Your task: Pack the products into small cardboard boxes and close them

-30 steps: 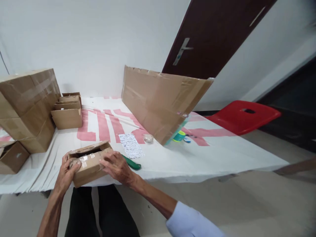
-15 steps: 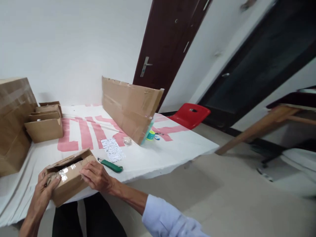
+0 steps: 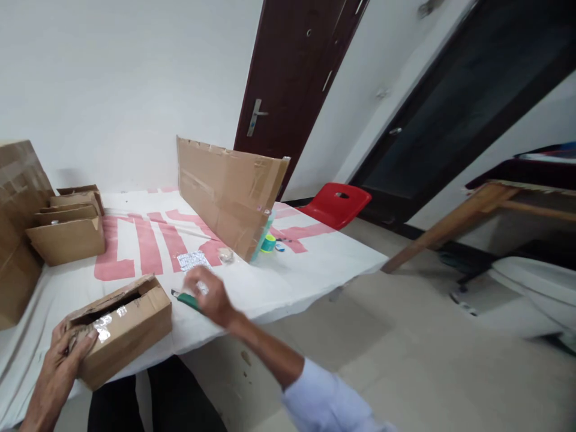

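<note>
Small carton (image 3: pixel 130 333) is gripped at its left end by the left hand (image 3: pixel 58 360), thumb laid on top near shiny tape. Carton is placed at the near table edge, tilted in view; a long dark gap is seen along its top. Right hand (image 3: pixel 213 297) is held apart from the carton, at the green cutter (image 3: pixel 186 300); fingers curled, blurred; whether the cutter is grasped cannot be told. Cutter is partly hidden by that hand, its tip pointed toward the carton. Printed sheet (image 3: pixel 191 260) is partly covered too. Cardboard panel (image 3: pixel 225 198) is stood upright on the white cloth (image 3: pixel 315 279); turquoise tape roll (image 3: pixel 268 243) is seen by its right end. Open boxes (image 3: pixel 67 243) are lined up at left, beside a large box (image 3: pixel 15 222).
</note>
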A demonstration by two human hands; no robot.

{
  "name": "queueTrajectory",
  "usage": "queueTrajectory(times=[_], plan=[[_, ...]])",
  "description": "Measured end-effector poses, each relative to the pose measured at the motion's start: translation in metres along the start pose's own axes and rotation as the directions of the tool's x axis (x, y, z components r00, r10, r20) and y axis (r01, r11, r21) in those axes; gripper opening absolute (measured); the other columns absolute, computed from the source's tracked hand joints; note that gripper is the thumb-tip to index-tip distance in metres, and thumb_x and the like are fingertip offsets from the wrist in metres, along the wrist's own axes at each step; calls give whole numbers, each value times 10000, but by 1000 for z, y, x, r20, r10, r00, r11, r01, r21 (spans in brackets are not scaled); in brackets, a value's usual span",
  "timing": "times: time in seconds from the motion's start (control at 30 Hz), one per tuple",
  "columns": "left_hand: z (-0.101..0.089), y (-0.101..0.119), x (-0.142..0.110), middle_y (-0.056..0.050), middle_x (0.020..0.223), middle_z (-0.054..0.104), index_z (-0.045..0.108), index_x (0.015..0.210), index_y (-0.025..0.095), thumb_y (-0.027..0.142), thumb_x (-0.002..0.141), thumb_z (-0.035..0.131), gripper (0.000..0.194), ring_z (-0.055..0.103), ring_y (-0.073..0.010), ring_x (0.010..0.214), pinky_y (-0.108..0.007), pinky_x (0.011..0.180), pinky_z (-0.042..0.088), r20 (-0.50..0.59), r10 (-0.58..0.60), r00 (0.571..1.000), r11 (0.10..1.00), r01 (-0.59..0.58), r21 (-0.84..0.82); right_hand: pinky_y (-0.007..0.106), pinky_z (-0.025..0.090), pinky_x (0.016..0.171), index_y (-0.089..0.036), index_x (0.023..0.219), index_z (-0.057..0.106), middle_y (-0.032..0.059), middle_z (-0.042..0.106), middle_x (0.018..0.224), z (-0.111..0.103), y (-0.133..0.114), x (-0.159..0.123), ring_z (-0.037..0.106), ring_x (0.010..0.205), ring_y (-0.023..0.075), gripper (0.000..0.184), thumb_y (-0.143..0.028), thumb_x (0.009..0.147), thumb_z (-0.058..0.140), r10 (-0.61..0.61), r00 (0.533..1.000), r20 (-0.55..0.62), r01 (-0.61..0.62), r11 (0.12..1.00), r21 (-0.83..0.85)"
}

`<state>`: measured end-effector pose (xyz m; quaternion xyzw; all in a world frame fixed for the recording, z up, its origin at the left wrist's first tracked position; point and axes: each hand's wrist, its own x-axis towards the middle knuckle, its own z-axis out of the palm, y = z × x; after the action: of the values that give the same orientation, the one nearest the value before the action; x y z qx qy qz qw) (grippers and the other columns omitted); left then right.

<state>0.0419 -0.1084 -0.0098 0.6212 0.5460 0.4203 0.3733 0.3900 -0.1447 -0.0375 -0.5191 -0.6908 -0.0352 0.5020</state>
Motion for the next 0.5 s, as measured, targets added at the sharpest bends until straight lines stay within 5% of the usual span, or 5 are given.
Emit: queueTrajectory(times=[0.03,0.07,0.2,0.33,0.5], plan=[[0,-1,0,-31,1512,542,765,1096,286,703,791,720,519,408,-381,1519,-534,1343,213,-4,0,1000,1000,0,1,319,563,766,-215,886,701,32,727,866,-13,31,13,656,830,185,214,-226,1009,527,222,974,-34,-224,969,-104],[0,-2,0,-26,1516,540,762,1098,290,707,790,719,521,413,-382,1517,-538,1343,213,-5,-1,1000,1000,1,3,323,559,752,-196,852,700,37,715,843,-25,63,25,643,806,187,243,-244,1009,522,304,951,-54,-309,940,-148],[-1,-5,0,-28,1507,547,766,1091,293,724,790,717,528,447,-392,1487,-555,1340,210,6,-17,1000,1000,17,18,385,592,819,-140,959,723,64,723,952,-51,163,50,679,865,200,228,-315,1031,595,455,888,-70,-458,857,-237],[-3,-5,2,-31,1432,588,771,1088,306,754,772,710,551,448,-396,1486,-558,1334,230,13,-27,1000,999,26,38,467,608,951,-189,1345,634,101,660,1344,-47,206,38,686,1129,244,400,-410,1016,685,513,857,-48,-504,816,-283],[-3,-5,3,-35,1355,623,768,1097,316,757,767,714,554,455,-392,1476,-547,1335,240,24,-24,999,998,22,50,479,600,970,-184,1357,631,107,655,1358,-42,229,26,680,1150,250,389,-403,1036,652,508,860,-46,-495,808,-321]])
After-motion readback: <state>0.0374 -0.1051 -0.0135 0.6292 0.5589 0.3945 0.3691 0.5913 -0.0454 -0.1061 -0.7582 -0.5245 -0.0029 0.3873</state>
